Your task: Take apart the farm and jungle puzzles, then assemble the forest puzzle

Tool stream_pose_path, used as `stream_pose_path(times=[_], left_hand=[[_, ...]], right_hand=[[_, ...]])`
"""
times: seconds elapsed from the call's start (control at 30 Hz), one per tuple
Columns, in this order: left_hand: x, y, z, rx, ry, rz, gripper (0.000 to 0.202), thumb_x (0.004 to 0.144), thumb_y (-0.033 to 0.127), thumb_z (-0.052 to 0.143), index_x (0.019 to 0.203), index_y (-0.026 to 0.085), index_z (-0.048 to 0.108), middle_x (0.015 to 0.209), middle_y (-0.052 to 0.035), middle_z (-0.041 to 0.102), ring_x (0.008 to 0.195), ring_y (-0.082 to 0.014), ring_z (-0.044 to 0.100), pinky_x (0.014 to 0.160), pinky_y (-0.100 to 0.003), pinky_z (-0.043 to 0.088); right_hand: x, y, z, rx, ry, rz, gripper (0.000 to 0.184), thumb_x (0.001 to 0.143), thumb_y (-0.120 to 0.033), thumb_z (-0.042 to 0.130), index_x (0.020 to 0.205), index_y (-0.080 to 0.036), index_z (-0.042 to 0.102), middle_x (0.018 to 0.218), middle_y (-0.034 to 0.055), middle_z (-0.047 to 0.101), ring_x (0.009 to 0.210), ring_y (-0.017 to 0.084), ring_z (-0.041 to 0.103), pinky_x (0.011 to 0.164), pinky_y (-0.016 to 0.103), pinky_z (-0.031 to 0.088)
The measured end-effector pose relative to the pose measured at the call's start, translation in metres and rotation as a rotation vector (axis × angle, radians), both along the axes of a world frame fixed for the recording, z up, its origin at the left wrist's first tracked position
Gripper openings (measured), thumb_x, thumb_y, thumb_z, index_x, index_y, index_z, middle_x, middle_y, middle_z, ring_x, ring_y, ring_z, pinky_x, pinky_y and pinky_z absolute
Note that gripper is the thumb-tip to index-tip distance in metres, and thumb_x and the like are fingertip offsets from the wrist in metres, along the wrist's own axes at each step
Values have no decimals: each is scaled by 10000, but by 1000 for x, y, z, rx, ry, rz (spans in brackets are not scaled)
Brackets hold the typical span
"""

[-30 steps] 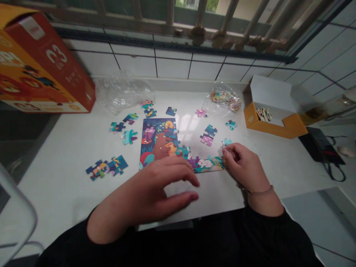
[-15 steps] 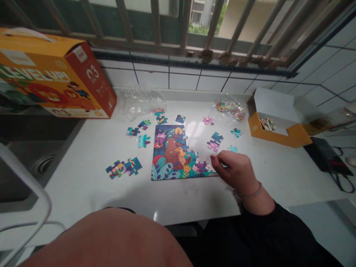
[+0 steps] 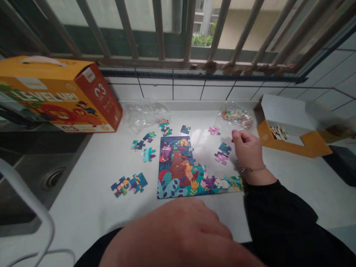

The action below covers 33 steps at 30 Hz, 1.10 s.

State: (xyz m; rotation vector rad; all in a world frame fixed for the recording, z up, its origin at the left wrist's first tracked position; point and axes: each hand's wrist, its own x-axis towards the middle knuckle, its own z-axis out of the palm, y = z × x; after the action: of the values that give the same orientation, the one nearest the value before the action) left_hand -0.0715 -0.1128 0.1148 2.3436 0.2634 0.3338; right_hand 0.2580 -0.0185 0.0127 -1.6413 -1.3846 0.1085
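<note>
My right hand is closed, thumb and curled fingers together, above the counter right of two joined pieces. What it holds, if anything, is hidden. My left hand looms large and blurred close to the camera, its fingers not readable. A partly joined jigsaw puzzle lies between them, showing a brown trunk, an orange animal and rabbits; its upper right part is open counter. Purple-and-blue puzzle pieces lie right of it, with a pink piece above. Joined pieces and a teal piece lie to the left.
An orange box stands at the back left beside crumpled clear plastic. A bag of pieces and an open yellow box stand at the back right. A sink and white cable are left.
My right hand has moved up and right, off the puzzle's lower right corner, and now covers where teal pieces lay. My left hand has shifted right. The view has tilted up.
</note>
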Motion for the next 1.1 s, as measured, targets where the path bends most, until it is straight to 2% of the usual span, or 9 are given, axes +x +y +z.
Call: stream_pose_path(times=[0.07,0.13,0.3,0.43,0.57,0.63,0.77,0.93,1.1], left_hand=[[30,2,-2,125,162,108,89,1092,256,692,1111,249,778,870,-13,789,773,-185,744,704,-312,546],[50,-1,-18,254,281,195,101,1041,150,702,978,208,755,848,-37,789,715,-208,729,640,-332,522],[56,-5,-49,170,449,236,109,1045,207,709,959,217,775,881,-41,806,754,-250,777,675,-364,598],[54,0,-49,202,405,326,194,1084,243,671,1232,176,778,1351,-137,794,1248,-340,769,1072,-500,647],[57,5,-55,180,539,492,642,1036,279,755,1650,231,574,1804,-190,462,1646,-473,463,1322,-678,444],[57,6,-60,137,634,523,759,1009,299,795,1710,254,510,1837,-207,400,1693,-508,367,1332,-709,411],[54,7,-71,139,679,497,683,1044,281,733,1695,243,529,1840,-219,388,1731,-505,278,1315,-703,431],[50,7,-79,219,628,500,565,1089,222,632,1651,225,573,1808,-204,450,1693,-423,404,1314,-595,467],[50,8,-72,212,669,493,571,1052,216,692,1619,228,621,1783,-214,487,1635,-464,479,1247,-609,527]], right_hand=[[2,0,-1,-7,27,-33,510,1034,-574,625,645,-247,599,558,-34,486,575,171,479,612,341,349],[4,1,-1,-2,12,-59,514,1030,-594,630,651,-246,614,552,-36,483,570,171,478,608,345,344],[8,5,-3,-29,27,-87,509,1017,-605,637,659,-243,640,556,-28,518,570,175,496,602,344,351],[8,6,-5,-59,49,-82,480,1013,-587,642,678,-242,654,575,-19,562,591,184,524,614,343,370],[8,7,-4,-70,61,-97,469,992,-578,633,665,-241,643,576,-16,568,590,184,526,618,344,366],[7,8,-3,-74,64,-95,472,982,-581,628,653,-242,634,571,-15,564,586,183,522,614,343,363],[5,8,-2,-96,51,-55,464,983,-562,633,649,-239,638,572,-12,568,587,184,526,608,338,361],[4,8,-2,-64,48,-49,464,995,-542,632,642,-240,627,538,-25,511,575,181,498,592,333,334],[6,8,-1,-58,36,-45,472,1002,-542,617,640,-238,623,551,-23,523,583,175,496,609,334,337]])
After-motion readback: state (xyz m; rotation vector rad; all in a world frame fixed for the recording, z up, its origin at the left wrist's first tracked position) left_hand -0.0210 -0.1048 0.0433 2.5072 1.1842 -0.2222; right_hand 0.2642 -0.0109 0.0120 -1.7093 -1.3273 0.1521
